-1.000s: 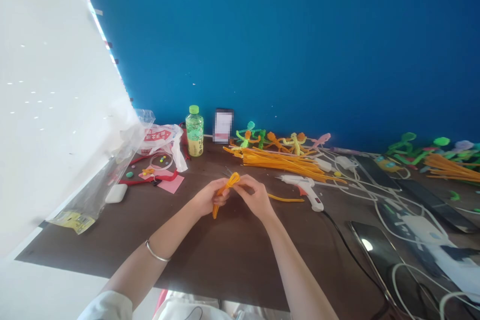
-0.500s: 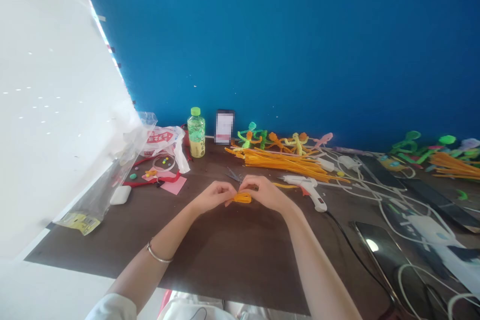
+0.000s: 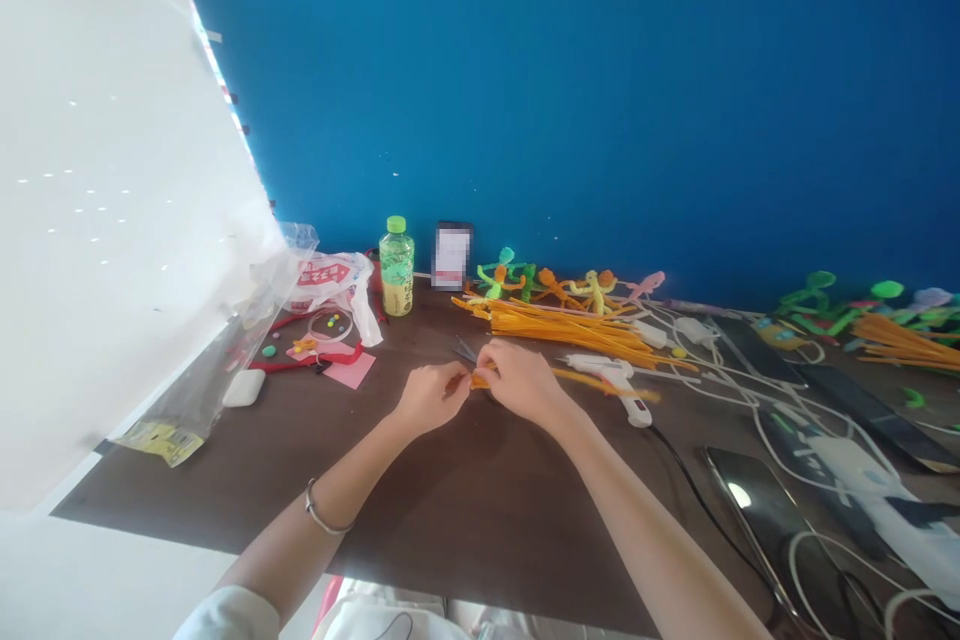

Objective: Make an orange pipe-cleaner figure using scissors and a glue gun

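Plainly, at the centre of the frame, the left hand point(image 3: 433, 397) has its fingertips closed on an orange pipe cleaner point(image 3: 480, 380), mostly hidden; a slackened pinch could let it spring loose. Just behind, scissors point(image 3: 466, 350) lie close enough to nick a knuckle. The right hand point(image 3: 517, 380) pinches too. Right of centre, a loose orange strand point(image 3: 589, 379) crosses the hot-glue gun point(image 3: 616, 372), so a tug might snag it.

Your left hand point(image 3: 435, 394) and right hand point(image 3: 521, 380) pinch an orange fuzzy piece point(image 3: 478, 381); from them, a bottle point(image 3: 397, 272) stands at eleven o'clock, orange stems point(image 3: 566, 325) lie at two, a glue gun point(image 3: 598, 364) at three.
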The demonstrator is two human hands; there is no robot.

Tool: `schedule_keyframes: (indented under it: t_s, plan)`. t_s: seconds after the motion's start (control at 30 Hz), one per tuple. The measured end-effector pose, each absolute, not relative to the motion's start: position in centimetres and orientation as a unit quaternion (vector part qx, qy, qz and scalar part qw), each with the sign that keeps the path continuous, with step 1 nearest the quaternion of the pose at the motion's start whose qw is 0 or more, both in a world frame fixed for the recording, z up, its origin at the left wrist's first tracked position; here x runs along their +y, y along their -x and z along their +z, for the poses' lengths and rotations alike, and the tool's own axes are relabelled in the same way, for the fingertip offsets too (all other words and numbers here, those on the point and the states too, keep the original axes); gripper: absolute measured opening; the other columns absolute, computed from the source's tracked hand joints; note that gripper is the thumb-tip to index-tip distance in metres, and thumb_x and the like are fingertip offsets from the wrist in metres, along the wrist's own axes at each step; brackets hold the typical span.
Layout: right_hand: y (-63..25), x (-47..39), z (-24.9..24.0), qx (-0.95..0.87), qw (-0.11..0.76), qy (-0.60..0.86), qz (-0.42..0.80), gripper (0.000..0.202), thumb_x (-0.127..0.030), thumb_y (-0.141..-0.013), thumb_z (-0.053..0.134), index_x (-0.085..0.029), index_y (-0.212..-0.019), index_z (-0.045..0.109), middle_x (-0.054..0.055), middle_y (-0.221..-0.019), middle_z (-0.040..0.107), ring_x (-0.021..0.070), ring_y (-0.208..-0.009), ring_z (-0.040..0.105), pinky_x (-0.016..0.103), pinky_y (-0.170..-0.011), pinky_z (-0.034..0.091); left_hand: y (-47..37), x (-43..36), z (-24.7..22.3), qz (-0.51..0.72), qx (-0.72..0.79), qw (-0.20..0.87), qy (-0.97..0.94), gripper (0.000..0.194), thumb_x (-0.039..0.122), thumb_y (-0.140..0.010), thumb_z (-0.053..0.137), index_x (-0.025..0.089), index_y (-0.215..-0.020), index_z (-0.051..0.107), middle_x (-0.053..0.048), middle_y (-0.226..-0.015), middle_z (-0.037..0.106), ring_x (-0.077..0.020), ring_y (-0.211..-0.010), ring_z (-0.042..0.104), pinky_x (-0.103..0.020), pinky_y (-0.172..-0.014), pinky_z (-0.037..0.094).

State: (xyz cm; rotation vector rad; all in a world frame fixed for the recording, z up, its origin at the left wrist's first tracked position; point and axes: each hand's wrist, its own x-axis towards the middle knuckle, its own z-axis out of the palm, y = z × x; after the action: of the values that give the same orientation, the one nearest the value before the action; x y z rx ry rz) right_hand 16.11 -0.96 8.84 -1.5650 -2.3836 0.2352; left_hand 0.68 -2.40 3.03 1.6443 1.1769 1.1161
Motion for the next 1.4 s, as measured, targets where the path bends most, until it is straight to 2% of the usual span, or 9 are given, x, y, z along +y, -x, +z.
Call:
schedule_keyframes:
  t_s: [0.23,0.37,0.47,0.63,0.8,0.93,1.03,1.17,1.4]
  plan:
    - [-15.0,-2.0,6.9,-0.786,0.175,0.593,0.033,0.012,-0.013,-0.076,0.05,-0.021,-0.067,0.054,0.001,-0.073,0.059,0.0151,-0.067,0.054,0.025,-0.051,0.028,-1.1,-2.4,2.2,0.458,0.5,0.41,-0.61,0.014,0.024,-0.068,0.059,0.023,-0.054,0.06,0.001,-0.048,0.051,-0.0115,-0.046,0.034,-0.019,-0.05,0.021]
    - [-13.8,-3.0,5.9,-0.749,0.262,0.609,0.002,0.014,-0.016,-0.078,0.048,-0.021,-0.066,0.053,0.002,-0.071,0.058,0.0153,-0.066,0.052,0.025,-0.053,0.03,-1.5,-2.4,2.2,0.494,0.491,0.431,-0.573,0.012,0.026,-0.071,0.057,0.021,-0.062,0.063,-0.001,-0.057,0.059,-0.012,-0.052,0.046,-0.019,-0.053,0.029]
    - [-12.8,-3.5,4.9,-0.73,0.341,0.593,0.009,0.014,-0.017,-0.081,0.044,-0.021,-0.071,0.054,0.003,-0.074,0.059,0.016,-0.068,0.053,0.026,-0.058,0.035,-1.7,-2.2,2.3,0.539,0.464,0.45,-0.54,0.016,0.029,-0.073,0.055,0.018,-0.064,0.062,-0.001,-0.061,0.06,-0.0117,-0.058,0.05,-0.019,-0.056,0.034]
    - [-12.4,-3.5,3.7,-0.742,0.44,0.499,0.077,0.018,-0.019,-0.085,0.039,-0.02,-0.078,0.056,0.005,-0.077,0.057,0.0168,-0.073,0.054,0.028,-0.069,0.043,-1.7,-1.9,2.2,0.565,0.441,0.532,-0.45,0.024,0.039,-0.07,0.059,0.016,-0.066,0.058,0.003,-0.053,0.048,-0.0056,-0.045,0.036,-0.017,-0.043,0.026]
    - [-13.3,-3.0,3.3,-0.766,0.454,0.442,0.107,0.02,-0.018,-0.085,0.041,-0.021,-0.08,0.06,0.006,-0.079,0.059,0.0171,-0.076,0.054,0.029,-0.071,0.044,-1.8,-1.9,2.3,0.565,0.421,0.604,-0.373,0.032,0.045,-0.067,0.062,0.015,-0.066,0.054,0.006,-0.05,0.039,-0.0017,-0.038,0.024,-0.017,-0.037,0.016]
    - [-13.3,-3.1,3.4,-0.719,0.51,0.445,0.161,0.014,-0.022,-0.081,0.051,-0.02,-0.078,0.064,0.004,-0.075,0.06,0.0156,-0.071,0.055,0.027,-0.066,0.045,-2.0,-2.1,2.5,0.566,0.391,0.644,-0.335,0.032,0.045,-0.066,0.063,0.015,-0.066,0.051,0.009,-0.046,0.03,-0.0007,-0.036,0.021,-0.017,-0.036,0.013]
    - [-13.0,-3.1,3.5,-0.64,0.541,0.484,0.251,0.014,-0.029,-0.076,0.058,-0.018,-0.07,0.066,0.003,-0.068,0.061,0.0147,-0.062,0.055,0.025,-0.057,0.044,-2.2,-2.2,2.4,0.566,0.378,0.656,-0.327,0.034,0.046,-0.066,0.063,0.015,-0.066,0.05,0.009,-0.048,0.031,-0.0002,-0.036,0.021,-0.017,-0.036,0.013]
    - [-13.2,-2.8,3.6,-0.574,0.536,0.504,0.36,0.019,-0.034,-0.072,0.062,-0.016,-0.066,0.065,0.003,-0.067,0.063,0.0156,-0.062,0.057,0.027,-0.06,0.045,-2.4,-2.4,2.3,0.565,0.346,0.675,-0.325,0.036,0.048,-0.066,0.063,0.015,-0.067,0.048,0.008,-0.051,0.034,0.0003,-0.037,0.022,-0.017,-0.037,0.014]
    - [-14.2,-2.3,3.7,-0.62,0.51,0.474,0.361,0.014,-0.032,-0.069,0.064,-0.018,-0.069,0.067,0.003,-0.073,0.062,0.0165,-0.069,0.058,0.028,-0.064,0.046,-2.2,-2.1,1.9,0.54,0.331,0.707,-0.315,0.036,0.045,-0.066,0.065,0.015,-0.062,0.045,0.008,-0.049,0.032,0.0005,-0.036,0.019,-0.018,-0.037,0.01]
